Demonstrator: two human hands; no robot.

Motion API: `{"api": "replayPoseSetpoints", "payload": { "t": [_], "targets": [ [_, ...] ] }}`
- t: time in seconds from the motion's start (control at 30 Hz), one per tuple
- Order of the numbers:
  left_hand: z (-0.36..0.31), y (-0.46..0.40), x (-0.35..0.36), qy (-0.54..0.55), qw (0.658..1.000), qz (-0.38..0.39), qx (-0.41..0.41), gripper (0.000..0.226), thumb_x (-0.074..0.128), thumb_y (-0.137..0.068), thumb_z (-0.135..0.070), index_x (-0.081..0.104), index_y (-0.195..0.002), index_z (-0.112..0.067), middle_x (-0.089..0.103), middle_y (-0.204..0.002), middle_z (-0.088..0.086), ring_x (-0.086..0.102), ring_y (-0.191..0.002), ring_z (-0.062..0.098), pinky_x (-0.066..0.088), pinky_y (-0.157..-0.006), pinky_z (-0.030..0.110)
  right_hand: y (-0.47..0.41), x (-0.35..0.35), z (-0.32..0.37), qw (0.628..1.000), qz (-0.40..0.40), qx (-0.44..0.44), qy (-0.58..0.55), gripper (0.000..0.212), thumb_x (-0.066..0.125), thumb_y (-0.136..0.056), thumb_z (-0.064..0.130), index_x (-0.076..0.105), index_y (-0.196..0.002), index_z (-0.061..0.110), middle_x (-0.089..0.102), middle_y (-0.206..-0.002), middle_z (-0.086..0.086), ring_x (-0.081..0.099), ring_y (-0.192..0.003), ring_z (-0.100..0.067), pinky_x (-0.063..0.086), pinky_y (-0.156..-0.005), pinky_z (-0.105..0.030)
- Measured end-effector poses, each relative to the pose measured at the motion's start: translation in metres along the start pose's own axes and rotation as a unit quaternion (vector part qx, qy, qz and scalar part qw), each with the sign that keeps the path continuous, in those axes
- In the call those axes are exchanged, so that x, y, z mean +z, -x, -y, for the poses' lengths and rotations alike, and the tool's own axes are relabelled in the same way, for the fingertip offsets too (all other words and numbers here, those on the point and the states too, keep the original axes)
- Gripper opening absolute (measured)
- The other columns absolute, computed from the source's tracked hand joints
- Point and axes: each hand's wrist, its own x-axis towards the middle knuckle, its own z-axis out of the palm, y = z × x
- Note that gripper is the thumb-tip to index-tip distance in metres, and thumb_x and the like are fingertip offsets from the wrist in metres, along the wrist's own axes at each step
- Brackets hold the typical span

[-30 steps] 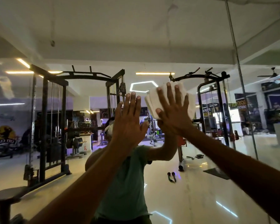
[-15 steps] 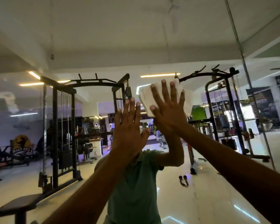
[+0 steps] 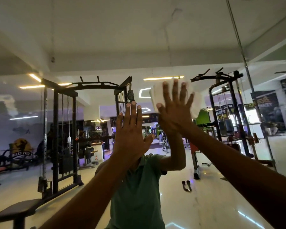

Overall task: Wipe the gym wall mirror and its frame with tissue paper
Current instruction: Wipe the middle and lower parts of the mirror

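Tissue paper (image 3: 155, 98) sits flat between my right hand (image 3: 175, 113) and the mirror (image 3: 172, 38), the white wad showing past my spread, straight fingers on the left and right and a little above the fingertips. So the paper is not gripped at all: my palm only presses it to the glass, and the blur around it suggests it is sliding. My left hand (image 3: 130, 138) is lower and to the left, fingers straight and together, flat on or just off the glass, I cannot tell which; it holds nothing. The right hand is the one on the work, so any stroke, I judge, runs from there across the glass. A thin vertical strip (image 3: 249, 90), perhaps a joint or frame edge, runs well to the right. The glass reflects a cable rack (image 3: 56, 129), a bench (image 3: 15, 210) and a glossy floor (image 3: 213, 204).
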Motion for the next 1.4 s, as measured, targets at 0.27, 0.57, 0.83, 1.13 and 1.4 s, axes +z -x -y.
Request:
{"api": "replayPoseSetpoints", "payload": {
  "t": [0.27,0.57,0.83,1.13,1.4],
  "targets": [
    [0.009,0.002,0.001,0.004,1.0,-0.004,0.018,0.101,0.011,-0.088,-0.076,-0.013,-0.163,-0.013,-0.022,-0.17,0.013,-0.018,-0.158,0.03,0.004,-0.128,0.054,-0.033,-0.034,-0.091,0.998,-0.01,0.068,-0.006,0.075,0.012,-0.1,0.064,-0.002,-0.167,0.033,-0.013,-0.175,-0.006,-0.012,-0.16,-0.036,-0.001,-0.124,-0.07],
    [0.012,0.001,0.001,-0.011,0.999,-0.019,0.029,0.1,0.015,-0.09,-0.075,-0.01,-0.163,-0.013,-0.016,-0.171,0.015,-0.012,-0.159,0.031,0.005,-0.128,0.053,0.009,0.004,-0.002,0.992,0.015,-0.126,0.008,0.069,0.017,-0.105,0.059,0.002,-0.168,0.033,-0.013,-0.175,-0.006,-0.016,-0.16,-0.034,-0.008,-0.124,-0.068],
    [0.004,0.0,-0.003,0.002,1.0,-0.002,0.009,0.104,0.019,-0.088,-0.075,-0.01,-0.164,-0.01,-0.02,-0.17,0.017,-0.016,-0.158,0.034,0.006,-0.127,0.057,-0.014,-0.029,-0.112,0.981,-0.031,0.187,-0.034,0.082,0.003,-0.095,0.065,0.001,-0.168,0.028,-0.007,-0.175,-0.012,-0.007,-0.16,-0.041,0.002,-0.124,-0.071],
    [-0.073,-0.01,0.013,0.011,1.0,-0.001,0.028,0.107,0.021,-0.086,-0.082,-0.008,-0.165,-0.017,-0.029,-0.168,0.012,-0.024,-0.156,0.032,-0.015,-0.124,0.057,0.023,-0.006,-0.094,0.999,0.013,-0.045,0.011,0.074,0.02,-0.102,0.061,-0.002,-0.166,0.031,-0.018,-0.173,-0.006,-0.018,-0.159,-0.033,-0.017,-0.12,-0.062],
    [-0.066,-0.01,0.026,-0.004,0.998,-0.049,0.048,0.105,0.026,-0.089,-0.082,0.002,-0.166,-0.014,-0.014,-0.172,0.015,-0.009,-0.159,0.035,-0.002,-0.126,0.059,-0.004,-0.049,-0.19,0.971,-0.003,0.233,-0.046,0.081,0.01,-0.095,0.061,-0.006,-0.167,0.029,-0.013,-0.174,-0.011,-0.011,-0.16,-0.04,0.001,-0.123,-0.071]
  ]
}}
